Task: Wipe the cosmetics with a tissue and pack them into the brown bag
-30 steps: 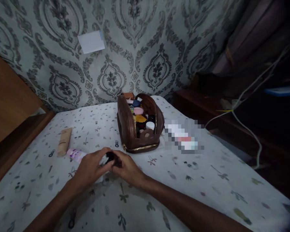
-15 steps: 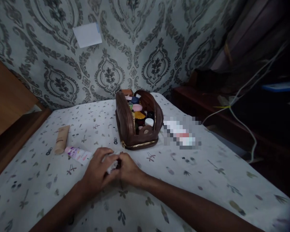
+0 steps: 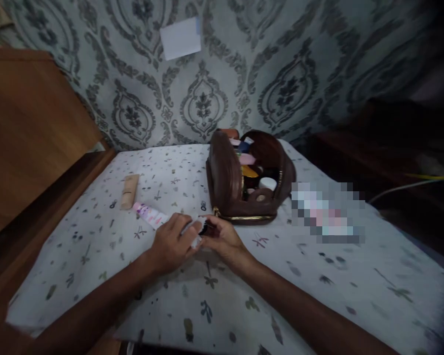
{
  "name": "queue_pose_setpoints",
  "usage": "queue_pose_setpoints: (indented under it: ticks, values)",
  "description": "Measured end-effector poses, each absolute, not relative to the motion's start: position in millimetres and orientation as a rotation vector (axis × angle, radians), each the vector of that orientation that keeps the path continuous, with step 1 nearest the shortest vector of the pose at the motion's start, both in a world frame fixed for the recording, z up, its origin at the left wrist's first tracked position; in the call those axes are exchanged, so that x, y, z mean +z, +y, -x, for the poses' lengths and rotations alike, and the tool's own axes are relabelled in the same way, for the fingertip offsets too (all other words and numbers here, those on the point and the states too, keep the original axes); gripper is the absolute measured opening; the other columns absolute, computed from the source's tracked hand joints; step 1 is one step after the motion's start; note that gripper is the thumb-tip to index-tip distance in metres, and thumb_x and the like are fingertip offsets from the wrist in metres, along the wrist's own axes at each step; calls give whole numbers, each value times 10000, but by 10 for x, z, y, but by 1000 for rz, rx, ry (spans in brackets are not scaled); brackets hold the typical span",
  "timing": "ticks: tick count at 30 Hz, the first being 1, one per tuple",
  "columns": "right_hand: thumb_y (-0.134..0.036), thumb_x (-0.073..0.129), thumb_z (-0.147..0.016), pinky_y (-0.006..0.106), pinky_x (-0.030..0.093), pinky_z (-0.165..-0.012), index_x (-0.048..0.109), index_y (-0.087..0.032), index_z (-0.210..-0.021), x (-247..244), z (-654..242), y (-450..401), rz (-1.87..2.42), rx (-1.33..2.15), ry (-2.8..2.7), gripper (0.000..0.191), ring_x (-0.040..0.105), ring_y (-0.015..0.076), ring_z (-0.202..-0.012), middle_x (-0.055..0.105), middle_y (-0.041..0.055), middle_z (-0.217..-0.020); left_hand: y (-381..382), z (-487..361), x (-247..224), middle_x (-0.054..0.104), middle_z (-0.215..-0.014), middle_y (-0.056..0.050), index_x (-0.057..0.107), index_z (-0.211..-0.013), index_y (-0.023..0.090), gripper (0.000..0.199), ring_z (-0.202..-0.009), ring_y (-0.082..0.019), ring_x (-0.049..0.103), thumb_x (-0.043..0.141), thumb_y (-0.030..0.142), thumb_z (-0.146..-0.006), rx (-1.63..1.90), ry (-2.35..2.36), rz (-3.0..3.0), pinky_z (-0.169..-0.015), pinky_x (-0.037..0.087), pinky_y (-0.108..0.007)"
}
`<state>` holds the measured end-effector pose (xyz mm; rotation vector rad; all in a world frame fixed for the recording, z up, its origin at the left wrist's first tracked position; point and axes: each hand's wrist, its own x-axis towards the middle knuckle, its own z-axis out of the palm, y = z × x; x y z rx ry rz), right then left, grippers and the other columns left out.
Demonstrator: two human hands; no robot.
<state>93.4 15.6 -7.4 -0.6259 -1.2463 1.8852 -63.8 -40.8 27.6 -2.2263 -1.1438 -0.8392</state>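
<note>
My left hand (image 3: 173, 241) is closed around a small whitish thing (image 3: 197, 241), perhaps a wipe or tissue; the fingers cover most of it. Facing it, my right hand (image 3: 227, 241) has its thumb and fingers closed on a small dark item (image 3: 210, 230) pressed against the white thing; its kind cannot be made out. Just left of my left hand lies a white and pink tube (image 3: 151, 215) with purple print. Beyond it is a beige tube (image 3: 129, 191). Behind my right hand stands an unzipped brown cosmetic bag (image 3: 227, 187) full of jars and bottles, including a white-lidded jar (image 3: 268, 184).
A blurred-out item (image 3: 327, 212) lies right of the bag on the leaf-patterned white sheet (image 3: 185, 315). Wooden furniture (image 3: 33, 118) borders the left side. A patterned wall with a white card (image 3: 181, 38) rises behind; a pale cable (image 3: 407, 185) hangs at right.
The view has swung left, so everything sits farther right in the picture. My hands still hold the white and dark things together; the right fingers have opened slightly, showing more of the dark item.
</note>
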Motion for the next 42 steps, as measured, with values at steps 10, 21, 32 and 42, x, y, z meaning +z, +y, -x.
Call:
queue_pose_setpoints:
  ticks: [10,21,32,42]
  values:
    - [-257,900,-541,257,493,-706,693,-204,-934,-7,-949,94,670,1994,-1137,447,623,158,-778,694,-12,-864,-404,712,191,633,-1110,-161,497,-1373,124,466,-1050,-263,592,503,392,-991,-1010,-1125,2405,-907,544,-422]
    - [-451,895,-645,230,472,-681,573,-253,-985,22,-979,34,609,2104,-1028,509,600,122,-758,624,-43,-869,-421,726,70,591,-1224,-150,286,-1550,236,678,-1107,-273,605,566,431,-964,-1105,-1418,2462,-907,562,-396]
    - [-433,913,-634,195,426,-600,707,-181,-864,22,-992,135,654,2029,-1006,399,550,87,-681,638,-28,-792,-432,761,182,601,-1207,-142,336,-1532,215,576,-1106,-245,611,516,249,-986,-1093,-1377,2551,-929,558,-359]
    - [-324,926,-637,245,533,-688,729,-213,-948,-14,-964,123,567,2161,-743,385,651,119,-736,723,-13,-845,-397,737,205,645,-1197,-146,548,-1362,198,389,-1246,-268,568,482,133,-984,-1210,-1012,2381,-978,558,-435]
